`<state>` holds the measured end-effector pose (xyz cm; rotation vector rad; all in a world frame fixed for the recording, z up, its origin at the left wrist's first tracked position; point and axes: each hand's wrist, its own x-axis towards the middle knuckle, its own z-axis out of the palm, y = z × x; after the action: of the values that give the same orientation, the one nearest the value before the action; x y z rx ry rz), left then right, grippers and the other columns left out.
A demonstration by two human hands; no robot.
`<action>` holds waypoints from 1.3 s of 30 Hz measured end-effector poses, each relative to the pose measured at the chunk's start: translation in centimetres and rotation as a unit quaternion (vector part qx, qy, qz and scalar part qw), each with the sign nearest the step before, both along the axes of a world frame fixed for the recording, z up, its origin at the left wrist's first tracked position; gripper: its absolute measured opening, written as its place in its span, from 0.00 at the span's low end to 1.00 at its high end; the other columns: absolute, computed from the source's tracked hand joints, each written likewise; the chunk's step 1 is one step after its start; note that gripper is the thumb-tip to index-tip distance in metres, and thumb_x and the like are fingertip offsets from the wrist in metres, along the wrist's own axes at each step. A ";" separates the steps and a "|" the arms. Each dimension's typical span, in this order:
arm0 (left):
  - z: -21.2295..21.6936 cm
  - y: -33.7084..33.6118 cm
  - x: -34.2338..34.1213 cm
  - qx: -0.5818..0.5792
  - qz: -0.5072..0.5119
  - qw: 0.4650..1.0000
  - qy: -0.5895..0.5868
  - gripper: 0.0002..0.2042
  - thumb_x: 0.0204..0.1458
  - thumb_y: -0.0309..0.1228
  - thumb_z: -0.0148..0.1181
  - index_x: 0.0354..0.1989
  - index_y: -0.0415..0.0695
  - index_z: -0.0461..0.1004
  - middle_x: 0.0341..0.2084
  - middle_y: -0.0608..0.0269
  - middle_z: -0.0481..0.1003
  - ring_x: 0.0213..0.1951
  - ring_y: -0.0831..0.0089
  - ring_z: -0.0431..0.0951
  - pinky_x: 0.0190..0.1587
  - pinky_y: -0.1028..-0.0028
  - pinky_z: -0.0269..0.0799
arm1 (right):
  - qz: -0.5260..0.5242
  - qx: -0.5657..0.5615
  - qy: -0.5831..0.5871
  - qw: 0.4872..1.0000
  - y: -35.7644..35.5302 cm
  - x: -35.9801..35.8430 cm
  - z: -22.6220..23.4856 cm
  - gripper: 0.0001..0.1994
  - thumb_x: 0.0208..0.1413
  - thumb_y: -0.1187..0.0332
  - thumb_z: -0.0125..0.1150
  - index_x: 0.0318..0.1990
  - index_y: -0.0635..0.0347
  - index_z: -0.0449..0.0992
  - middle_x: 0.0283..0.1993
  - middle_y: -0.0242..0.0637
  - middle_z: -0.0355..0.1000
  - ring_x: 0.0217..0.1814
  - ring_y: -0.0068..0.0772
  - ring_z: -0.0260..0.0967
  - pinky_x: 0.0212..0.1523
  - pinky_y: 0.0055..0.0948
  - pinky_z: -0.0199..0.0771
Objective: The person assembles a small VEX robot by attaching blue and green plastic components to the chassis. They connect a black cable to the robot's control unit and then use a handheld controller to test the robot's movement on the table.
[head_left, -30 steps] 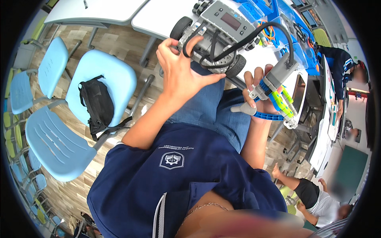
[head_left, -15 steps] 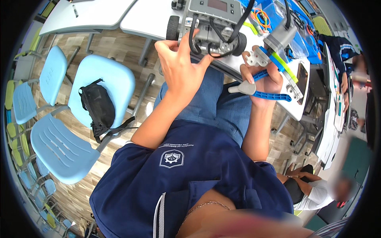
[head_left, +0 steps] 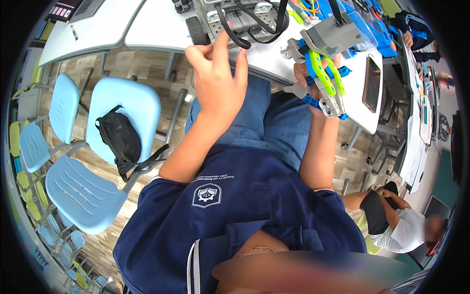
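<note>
White table [head_left: 161, 24] held wheeled robot [head_left: 235, 19]; left hand [head_left: 218, 78] loosely spread beside cable [head_left: 230, 34]; right hand [head_left: 313, 83] gripped brick assembly [head_left: 325, 63].

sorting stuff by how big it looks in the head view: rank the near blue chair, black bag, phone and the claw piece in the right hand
1. blue chair
2. black bag
3. claw piece in the right hand
4. phone

The claw piece sits nearer the camera than the phone, so that pair is unsure.

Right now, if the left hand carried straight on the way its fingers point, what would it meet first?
Probably the black cable looping off the grey wheeled robot on the white table; the left hand has its fingertips right by it, though depth is unclear.
</note>
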<state>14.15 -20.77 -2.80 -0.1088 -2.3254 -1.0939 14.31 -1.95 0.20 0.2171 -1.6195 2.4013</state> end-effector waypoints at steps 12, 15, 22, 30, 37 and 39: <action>3.3 -0.9 3.6 0.490 -0.436 0.692 -0.300 0.28 0.69 0.45 0.42 0.65 0.31 0.60 0.55 0.43 0.72 0.56 0.53 0.76 0.60 0.59 0.70 | 0.085 0.082 -0.007 0.993 2.1 1.6 -1.5 0.30 0.46 0.72 0.78 0.56 0.63 0.70 0.50 0.37 0.75 0.45 0.28 0.76 0.43 0.26 0.79; 3.7 -0.7 3.4 0.544 -0.447 0.621 -0.343 0.29 0.68 0.46 0.42 0.67 0.32 0.57 0.58 0.39 0.70 0.59 0.45 0.74 0.63 0.51 0.67 | 0.094 0.111 0.053 0.988 1.3 1.9 -1.3 0.26 0.49 0.79 0.74 0.55 0.64 0.70 0.52 0.39 0.75 0.46 0.26 0.75 0.43 0.25 0.78; 3.8 -0.8 2.9 0.568 -0.440 0.611 -0.332 0.29 0.65 0.46 0.52 0.64 0.32 0.61 0.53 0.46 0.75 0.55 0.58 0.78 0.61 0.59 0.73 | 0.068 0.164 -0.013 0.984 0.1 3.3 -0.5 0.28 0.48 0.79 0.74 0.58 0.62 0.71 0.53 0.39 0.75 0.52 0.28 0.75 0.49 0.28 0.77; 2.6 -1.2 2.3 0.590 -0.409 0.613 -0.329 0.28 0.65 0.49 0.54 0.58 0.33 0.69 0.49 0.50 0.78 0.49 0.65 0.81 0.57 0.67 0.76 | 0.057 0.240 -0.073 0.966 0.5 3.1 1.5 0.31 0.45 0.81 0.73 0.60 0.60 0.73 0.52 0.32 0.76 0.29 0.08 0.65 0.27 0.11 0.62; 0.9 -2.7 0.7 0.636 -0.460 0.523 -0.332 0.25 0.65 0.46 0.55 0.57 0.35 0.69 0.47 0.53 0.78 0.40 0.72 0.80 0.46 0.71 0.77 | -0.055 0.538 -0.124 0.832 7.2 1.0 4.6 0.21 0.50 0.67 0.73 0.53 0.55 0.77 0.38 0.24 0.70 0.31 0.14 0.61 0.34 0.19 0.63; 0.6 -2.7 0.8 0.602 -0.460 0.554 -0.346 0.24 0.64 0.44 0.56 0.58 0.35 0.68 0.46 0.54 0.78 0.40 0.71 0.79 0.46 0.71 0.76 | -0.047 0.576 -0.097 0.810 7.6 -0.8 3.9 0.18 0.54 0.61 0.72 0.49 0.57 0.76 0.37 0.24 0.68 0.35 0.17 0.64 0.36 0.21 0.64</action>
<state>15.00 -23.46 -2.20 -0.4413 -1.2419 -3.5301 13.56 5.64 4.12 0.0691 -2.8723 1.0682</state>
